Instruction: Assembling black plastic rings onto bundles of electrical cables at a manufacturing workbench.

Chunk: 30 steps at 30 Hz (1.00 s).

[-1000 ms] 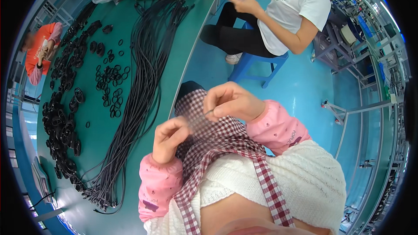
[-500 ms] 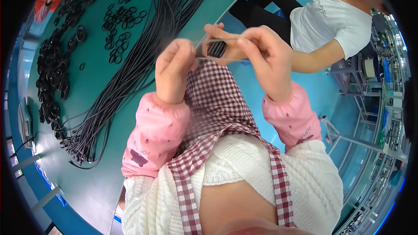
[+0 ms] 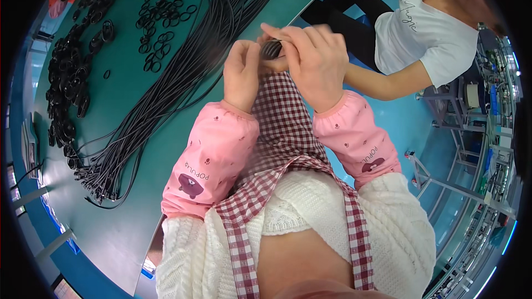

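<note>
A person's left hand (image 3: 242, 75) and right hand (image 3: 311, 58) are together pinching a small dark coil (image 3: 271, 49) above a checked apron (image 3: 282, 127). Black cords (image 3: 166, 83) are lying on the green table (image 3: 111, 227) beside them

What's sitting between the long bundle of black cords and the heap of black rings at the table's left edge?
In the head view, a loose scatter of small black rings lies on the green table between the cord bundle and the ring heap.
</note>
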Available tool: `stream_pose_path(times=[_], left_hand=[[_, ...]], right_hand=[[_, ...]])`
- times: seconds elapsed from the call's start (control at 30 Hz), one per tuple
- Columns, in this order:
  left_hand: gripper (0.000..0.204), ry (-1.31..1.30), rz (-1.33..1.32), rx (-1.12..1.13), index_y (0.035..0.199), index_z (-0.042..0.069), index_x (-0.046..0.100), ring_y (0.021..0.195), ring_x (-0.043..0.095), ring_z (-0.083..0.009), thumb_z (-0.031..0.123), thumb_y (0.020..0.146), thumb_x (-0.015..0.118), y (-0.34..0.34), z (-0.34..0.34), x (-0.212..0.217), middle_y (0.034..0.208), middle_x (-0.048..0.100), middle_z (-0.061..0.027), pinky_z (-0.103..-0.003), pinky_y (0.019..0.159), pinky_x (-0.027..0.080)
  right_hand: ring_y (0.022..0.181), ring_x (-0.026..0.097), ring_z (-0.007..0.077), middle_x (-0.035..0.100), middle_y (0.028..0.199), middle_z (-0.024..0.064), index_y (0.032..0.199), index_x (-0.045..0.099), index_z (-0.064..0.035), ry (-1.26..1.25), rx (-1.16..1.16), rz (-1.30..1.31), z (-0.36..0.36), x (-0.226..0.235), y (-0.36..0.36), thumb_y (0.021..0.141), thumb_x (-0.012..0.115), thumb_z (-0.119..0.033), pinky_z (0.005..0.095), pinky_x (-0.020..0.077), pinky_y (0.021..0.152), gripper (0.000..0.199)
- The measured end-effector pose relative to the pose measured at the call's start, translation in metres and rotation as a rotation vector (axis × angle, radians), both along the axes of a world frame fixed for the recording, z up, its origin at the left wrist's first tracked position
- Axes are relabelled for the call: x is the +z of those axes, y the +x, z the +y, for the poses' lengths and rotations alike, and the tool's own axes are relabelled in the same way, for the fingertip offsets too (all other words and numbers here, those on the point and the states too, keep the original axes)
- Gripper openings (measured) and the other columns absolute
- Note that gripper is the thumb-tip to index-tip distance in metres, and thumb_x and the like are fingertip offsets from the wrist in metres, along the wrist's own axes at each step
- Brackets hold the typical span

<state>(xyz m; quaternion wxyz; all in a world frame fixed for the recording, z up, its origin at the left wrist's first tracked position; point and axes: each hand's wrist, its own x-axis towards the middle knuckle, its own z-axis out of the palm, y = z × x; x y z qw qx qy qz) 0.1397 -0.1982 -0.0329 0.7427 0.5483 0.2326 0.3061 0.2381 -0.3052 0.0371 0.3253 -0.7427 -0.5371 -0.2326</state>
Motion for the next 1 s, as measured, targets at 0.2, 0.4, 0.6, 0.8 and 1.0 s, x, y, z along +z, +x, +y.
stream_pose_path(times=[0.2,0.4,0.6,0.8,1.0], left_hand=[[0.018,0.145,-0.024,0.103,0.102,0.0,0.054,0.082,0.065,-0.0139,0.016,0.102,0.046,0.021,-0.003,-0.007,0.096,0.063,-0.0083,-0.027,0.076,0.056],[0.018,-0.227,-0.141,-0.148,0.104,-0.001,0.055,0.083,0.064,-0.0138,0.014,0.101,0.045,0.029,-0.008,0.022,0.096,0.062,-0.0085,-0.024,0.072,0.054],[0.018,-0.178,-0.204,-0.276,0.109,-0.001,0.056,0.088,0.063,-0.013,0.006,0.098,0.044,0.039,-0.009,0.02,0.1,0.062,-0.008,-0.023,0.073,0.053],[0.02,-0.169,-0.346,-0.459,0.108,0.0,0.058,0.087,0.059,-0.013,0.012,0.097,0.046,0.041,-0.013,0.061,0.099,0.06,-0.0061,-0.025,0.073,0.05],[0.027,-0.206,-0.243,-0.377,0.108,0.001,0.057,0.083,0.056,-0.0121,0.024,0.097,0.048,0.001,-0.01,0.109,0.093,0.059,-0.0039,-0.025,0.069,0.047]], right_hand=[[0.087,0.056,0.021,0.06,0.081,-0.0003,0.101,0.071,-0.0132,-0.108,0.089,0.096,0.006,0.0,0.022,0.079,0.065,-0.009,0.0354,0.0455,0.073,0.023],[0.095,0.056,0.0269,0.065,0.099,0.0039,0.102,0.071,-0.0126,-0.121,0.349,0.158,-0.006,0.01,0.042,0.074,0.064,-0.006,0.0374,0.0483,0.083,0.029],[0.096,0.057,0.0267,0.066,0.109,0.0064,0.102,0.072,-0.01,-0.237,0.464,0.365,-0.021,0.034,0.049,0.076,0.061,-0.003,0.0361,0.0483,0.087,0.029],[0.096,0.057,0.0228,0.068,0.099,0.0027,0.104,0.072,-0.011,-0.073,0.484,0.419,-0.024,0.057,0.05,0.074,0.069,-0.008,0.0347,0.0461,0.082,0.031],[0.073,0.061,0.0171,0.069,0.085,0.0011,0.1,0.073,-0.0099,0.11,0.391,-0.187,-0.01,0.086,0.02,0.067,0.076,-0.01,0.029,0.0449,0.063,0.033]])
